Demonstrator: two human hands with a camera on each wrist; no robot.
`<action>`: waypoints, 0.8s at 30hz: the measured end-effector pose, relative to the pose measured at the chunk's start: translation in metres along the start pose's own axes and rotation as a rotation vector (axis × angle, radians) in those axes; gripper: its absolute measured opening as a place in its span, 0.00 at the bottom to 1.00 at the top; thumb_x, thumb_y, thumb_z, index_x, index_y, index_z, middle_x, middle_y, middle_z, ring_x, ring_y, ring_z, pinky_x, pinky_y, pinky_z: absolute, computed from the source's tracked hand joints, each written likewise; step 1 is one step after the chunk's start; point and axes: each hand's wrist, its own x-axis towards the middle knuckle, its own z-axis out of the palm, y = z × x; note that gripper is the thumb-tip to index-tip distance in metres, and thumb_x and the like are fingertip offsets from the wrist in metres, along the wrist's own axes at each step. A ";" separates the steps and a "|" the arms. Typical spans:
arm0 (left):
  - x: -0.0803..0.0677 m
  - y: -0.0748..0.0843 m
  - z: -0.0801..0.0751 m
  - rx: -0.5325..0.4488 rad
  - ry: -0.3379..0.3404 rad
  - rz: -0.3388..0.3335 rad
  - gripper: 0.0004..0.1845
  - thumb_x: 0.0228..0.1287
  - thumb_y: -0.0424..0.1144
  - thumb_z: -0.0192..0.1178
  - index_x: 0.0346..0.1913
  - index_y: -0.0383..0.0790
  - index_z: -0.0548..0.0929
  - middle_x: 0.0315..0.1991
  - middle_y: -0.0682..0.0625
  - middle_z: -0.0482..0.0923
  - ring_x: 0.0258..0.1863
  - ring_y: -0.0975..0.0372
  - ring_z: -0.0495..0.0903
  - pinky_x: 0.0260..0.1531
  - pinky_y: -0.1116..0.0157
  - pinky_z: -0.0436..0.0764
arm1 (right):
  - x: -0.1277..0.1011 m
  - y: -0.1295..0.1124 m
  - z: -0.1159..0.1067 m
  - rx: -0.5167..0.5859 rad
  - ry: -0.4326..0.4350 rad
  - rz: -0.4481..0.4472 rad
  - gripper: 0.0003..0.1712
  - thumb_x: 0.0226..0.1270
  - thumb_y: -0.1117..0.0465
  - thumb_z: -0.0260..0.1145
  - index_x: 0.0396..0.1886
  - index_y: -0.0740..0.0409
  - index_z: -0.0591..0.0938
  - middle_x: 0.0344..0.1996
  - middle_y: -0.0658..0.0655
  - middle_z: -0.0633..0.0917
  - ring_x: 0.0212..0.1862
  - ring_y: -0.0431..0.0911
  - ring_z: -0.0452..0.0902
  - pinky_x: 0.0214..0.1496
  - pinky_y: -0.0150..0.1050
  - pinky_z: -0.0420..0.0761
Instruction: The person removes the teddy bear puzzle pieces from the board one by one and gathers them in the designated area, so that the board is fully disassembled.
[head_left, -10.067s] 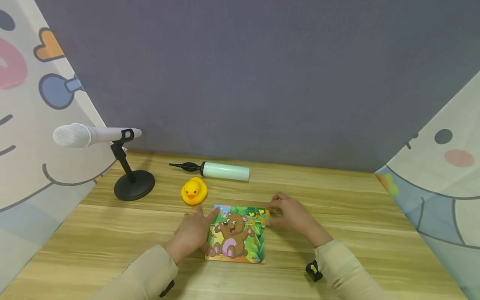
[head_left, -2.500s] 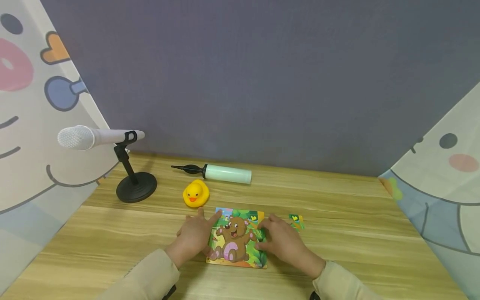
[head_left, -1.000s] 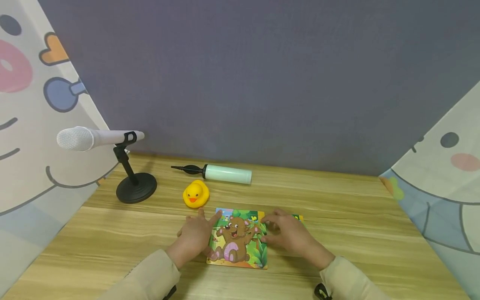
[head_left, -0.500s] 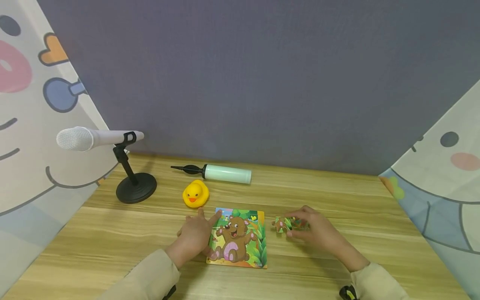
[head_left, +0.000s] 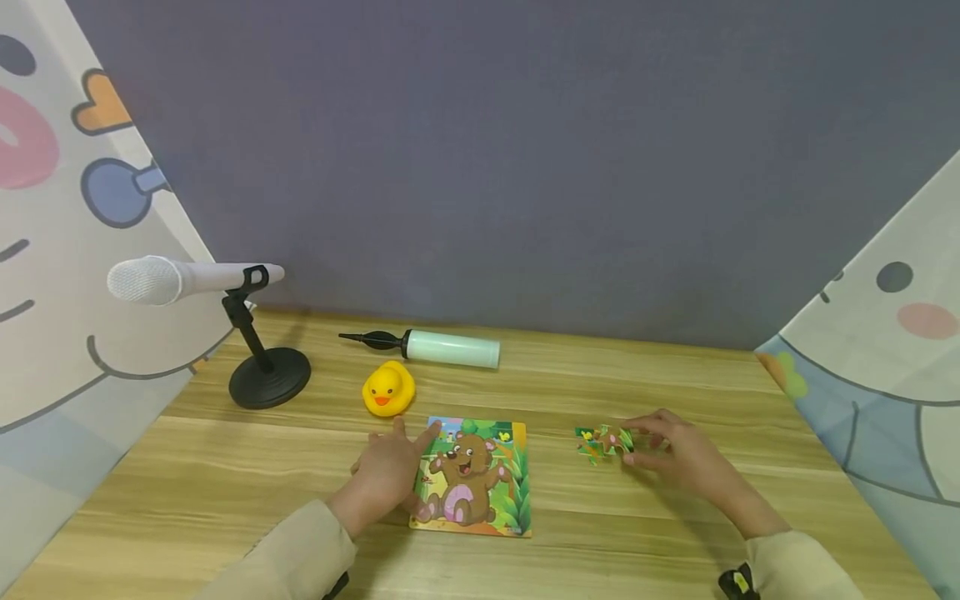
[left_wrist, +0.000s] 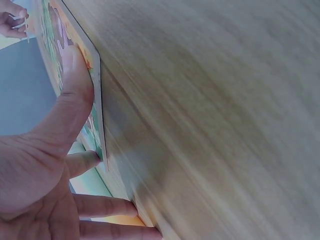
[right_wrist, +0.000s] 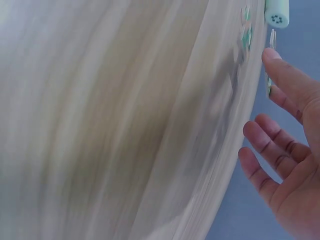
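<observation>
A bear jigsaw board (head_left: 471,477) lies flat on the wooden table (head_left: 675,533). My left hand (head_left: 386,468) rests at its left edge, thumb (left_wrist: 75,95) pressing on the board's rim (left_wrist: 98,100) and fingers straight on the wood. Two loose puzzle pieces (head_left: 602,442) lie to the right of the board. My right hand (head_left: 678,454) sits just right of them, fingertips at the nearer piece's edge. In the right wrist view the right hand (right_wrist: 272,125) has its fingers spread and apart, with the loose pieces (right_wrist: 245,35) on the table beyond.
A yellow rubber duck (head_left: 387,389) sits behind the board. A mint-green hand pump (head_left: 442,347) lies further back. A white microphone (head_left: 180,277) on a black stand (head_left: 270,379) is at the back left. Printed curtains flank the table; a grey wall stands behind.
My right hand drew a piece from the board's right side and carried it rightward, down beside the other loose piece. The left hand stayed on the board's edge.
</observation>
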 end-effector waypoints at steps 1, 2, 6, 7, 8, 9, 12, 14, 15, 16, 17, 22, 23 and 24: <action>0.000 0.000 0.000 -0.001 -0.002 -0.001 0.65 0.26 0.53 0.84 0.78 0.52 0.65 0.72 0.26 0.62 0.60 0.26 0.71 0.30 0.37 0.85 | 0.000 0.003 0.000 -0.009 0.001 0.000 0.29 0.60 0.51 0.77 0.60 0.55 0.84 0.44 0.50 0.82 0.40 0.43 0.75 0.32 0.34 0.77; 0.001 0.000 0.000 -0.001 -0.003 -0.003 0.65 0.26 0.53 0.84 0.78 0.52 0.65 0.72 0.26 0.62 0.60 0.26 0.72 0.30 0.37 0.85 | 0.000 0.005 -0.001 -0.019 0.003 -0.001 0.29 0.60 0.51 0.78 0.59 0.55 0.84 0.44 0.50 0.82 0.40 0.43 0.76 0.32 0.34 0.77; 0.001 -0.001 0.001 0.005 -0.005 -0.006 0.65 0.26 0.53 0.84 0.78 0.52 0.65 0.72 0.27 0.62 0.60 0.27 0.72 0.30 0.37 0.85 | 0.000 0.012 -0.002 -0.044 0.002 -0.003 0.28 0.58 0.52 0.79 0.58 0.55 0.85 0.43 0.50 0.82 0.39 0.43 0.77 0.34 0.36 0.79; 0.001 -0.001 0.001 0.007 -0.003 -0.006 0.65 0.26 0.53 0.84 0.78 0.52 0.65 0.72 0.27 0.62 0.60 0.27 0.73 0.30 0.37 0.85 | 0.000 0.013 -0.003 -0.050 0.001 -0.002 0.28 0.58 0.52 0.79 0.58 0.55 0.85 0.43 0.50 0.82 0.39 0.43 0.77 0.34 0.36 0.80; 0.001 -0.001 0.001 0.007 -0.002 -0.005 0.65 0.26 0.53 0.84 0.78 0.52 0.65 0.72 0.27 0.62 0.60 0.27 0.73 0.30 0.37 0.85 | 0.001 0.014 -0.003 -0.055 -0.002 -0.001 0.28 0.58 0.52 0.79 0.58 0.56 0.85 0.43 0.50 0.82 0.39 0.42 0.77 0.34 0.36 0.80; 0.001 -0.001 0.001 0.008 -0.001 -0.005 0.65 0.26 0.53 0.84 0.78 0.52 0.65 0.72 0.27 0.62 0.60 0.27 0.73 0.29 0.37 0.85 | 0.001 0.015 -0.003 -0.058 -0.006 0.001 0.28 0.58 0.52 0.79 0.57 0.56 0.85 0.43 0.50 0.82 0.39 0.42 0.77 0.34 0.36 0.79; 0.001 -0.001 0.001 0.006 0.001 -0.004 0.65 0.26 0.53 0.84 0.78 0.52 0.66 0.72 0.27 0.62 0.60 0.27 0.73 0.30 0.37 0.85 | 0.000 0.017 -0.004 -0.064 -0.014 0.001 0.28 0.57 0.53 0.79 0.57 0.56 0.85 0.43 0.51 0.82 0.39 0.41 0.76 0.33 0.35 0.78; 0.001 -0.001 0.001 0.006 0.000 -0.003 0.65 0.26 0.53 0.84 0.78 0.52 0.65 0.72 0.27 0.62 0.60 0.27 0.73 0.30 0.37 0.85 | 0.000 0.018 -0.005 -0.067 -0.016 -0.003 0.28 0.57 0.53 0.79 0.56 0.57 0.85 0.44 0.51 0.82 0.38 0.41 0.76 0.33 0.34 0.77; 0.001 -0.001 0.001 0.006 0.000 -0.001 0.65 0.26 0.53 0.84 0.78 0.52 0.65 0.72 0.27 0.62 0.60 0.27 0.73 0.30 0.37 0.85 | 0.000 0.019 -0.005 -0.068 -0.016 -0.004 0.28 0.57 0.53 0.79 0.56 0.57 0.85 0.44 0.51 0.82 0.38 0.41 0.76 0.32 0.34 0.77; 0.000 -0.001 0.001 0.006 0.000 -0.001 0.65 0.26 0.53 0.84 0.78 0.52 0.66 0.72 0.27 0.62 0.60 0.27 0.73 0.30 0.37 0.85 | -0.001 0.020 -0.005 -0.070 -0.016 -0.006 0.28 0.57 0.53 0.79 0.56 0.57 0.85 0.44 0.51 0.82 0.38 0.41 0.76 0.32 0.34 0.77; 0.000 0.000 0.000 0.005 0.000 0.000 0.65 0.26 0.52 0.84 0.78 0.52 0.65 0.72 0.27 0.63 0.60 0.27 0.72 0.30 0.37 0.85 | -0.001 0.020 -0.005 -0.072 -0.017 -0.007 0.28 0.57 0.53 0.79 0.56 0.57 0.85 0.44 0.51 0.82 0.38 0.41 0.76 0.32 0.34 0.77; -0.001 0.001 -0.001 0.005 -0.002 0.003 0.64 0.27 0.52 0.84 0.78 0.51 0.66 0.72 0.27 0.63 0.60 0.27 0.73 0.30 0.37 0.85 | -0.002 0.022 -0.006 -0.082 -0.030 -0.010 0.27 0.57 0.52 0.79 0.55 0.56 0.86 0.43 0.51 0.82 0.38 0.40 0.75 0.33 0.35 0.77; -0.001 0.001 -0.002 0.002 -0.002 0.005 0.64 0.27 0.52 0.84 0.77 0.51 0.66 0.72 0.27 0.63 0.60 0.27 0.72 0.30 0.37 0.85 | -0.002 0.023 -0.006 -0.082 -0.035 -0.008 0.27 0.57 0.52 0.79 0.55 0.56 0.86 0.42 0.50 0.82 0.37 0.40 0.74 0.32 0.35 0.76; -0.001 0.001 -0.002 -0.002 -0.001 0.005 0.64 0.27 0.51 0.84 0.77 0.51 0.66 0.72 0.26 0.63 0.60 0.27 0.72 0.30 0.37 0.85 | -0.002 0.023 -0.006 -0.083 -0.039 -0.009 0.26 0.57 0.52 0.79 0.54 0.55 0.86 0.42 0.50 0.82 0.37 0.40 0.74 0.32 0.35 0.76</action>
